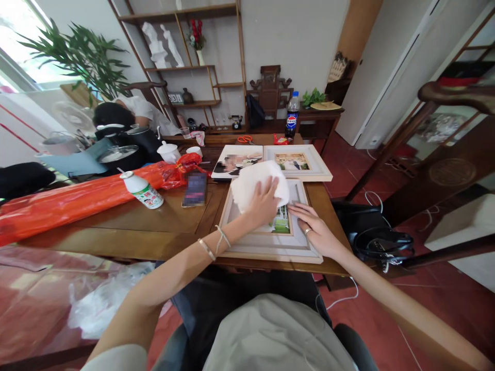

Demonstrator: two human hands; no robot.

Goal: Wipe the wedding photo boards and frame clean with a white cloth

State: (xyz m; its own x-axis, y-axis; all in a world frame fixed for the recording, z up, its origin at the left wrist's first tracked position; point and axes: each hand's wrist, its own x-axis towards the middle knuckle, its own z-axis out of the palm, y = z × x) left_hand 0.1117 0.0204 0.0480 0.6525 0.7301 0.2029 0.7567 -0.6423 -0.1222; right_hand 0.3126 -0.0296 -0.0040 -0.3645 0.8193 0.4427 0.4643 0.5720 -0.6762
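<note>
A white cloth (255, 183) is under my left hand (263, 201), whose fingers are bent over it and a little apart. It covers the upper part of a pale picture frame (266, 252) lying flat on the table in front of me. Part of a green photo shows below the cloth. My right hand (315, 226), with a ring on it, rests on the frame's right side, fingers stretched out and holding nothing. Behind lie a second framed picture (325, 167) and a white-edged photo panel (251, 149), side by side.
On the wooden table (162, 237) to the left are a phone (195, 189), a tilted white bottle (142, 189) and a long red plastic-wrapped bundle (88, 201). A cola bottle (292, 116) stands at the back. Another person (143, 111) leans down far left. A black bag (371, 237) sits at right.
</note>
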